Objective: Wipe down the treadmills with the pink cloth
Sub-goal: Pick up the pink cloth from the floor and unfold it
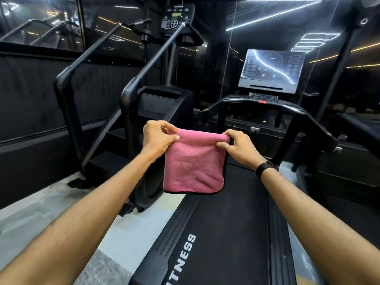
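While the stair climber stands at the left, the black treadmill stretches ahead, its belt underfoot and its console screen lit with reflections. Above the belt hangs the pink cloth, folded, held up by its top corners. The left hand and right hand, a black wristband behind it, pinch those corners with curled fingers.
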### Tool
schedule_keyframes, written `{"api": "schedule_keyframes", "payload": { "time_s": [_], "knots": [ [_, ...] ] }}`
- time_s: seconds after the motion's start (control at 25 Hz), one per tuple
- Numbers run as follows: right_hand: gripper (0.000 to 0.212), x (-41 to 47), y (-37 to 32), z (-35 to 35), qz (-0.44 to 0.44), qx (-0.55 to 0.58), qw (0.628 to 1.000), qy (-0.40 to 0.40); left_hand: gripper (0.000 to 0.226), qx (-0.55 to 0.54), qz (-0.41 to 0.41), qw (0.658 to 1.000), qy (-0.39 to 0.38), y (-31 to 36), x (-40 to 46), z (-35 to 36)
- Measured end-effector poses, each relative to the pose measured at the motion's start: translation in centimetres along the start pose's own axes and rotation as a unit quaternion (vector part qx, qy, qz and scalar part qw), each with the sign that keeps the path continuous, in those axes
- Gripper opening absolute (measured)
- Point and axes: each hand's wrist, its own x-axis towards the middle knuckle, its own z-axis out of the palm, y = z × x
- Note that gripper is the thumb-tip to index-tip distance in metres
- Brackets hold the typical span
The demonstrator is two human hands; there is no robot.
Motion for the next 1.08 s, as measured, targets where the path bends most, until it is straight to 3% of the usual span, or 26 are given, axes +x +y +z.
{"api": "schedule_keyframes", "payload": {
  "time_s": [0.28,0.44,0.64,0.84,1.08],
  "knots": [
    [0.017,16.8,11.2,1.3,0.040,-0.071,0.997,0.017,0.020,-0.007,0.012,0.999,-0.043,-5.7,17.4,13.3],
    [0.015,23.9,17.6,0.9,0.060,-0.035,0.997,0.039,0.024,0.010,0.029,0.995,-0.091,-7.1,25.4,20.3],
    [0.013,31.5,25.7,3.5,0.057,0.017,0.996,0.061,0.054,0.021,0.018,0.992,-0.121,-11.9,33.2,28.6],
    [0.012,42.3,35.4,5.6,0.028,0.071,0.996,0.051,0.037,0.057,-0.001,0.994,-0.098,-15.9,42.8,37.9],
    [0.013,53.2,41.6,2.3,0.081,0.103,0.991,-0.021,0.025,0.124,-0.076,0.978,-0.147,-13.2,52.4,45.3]
  ]
}}
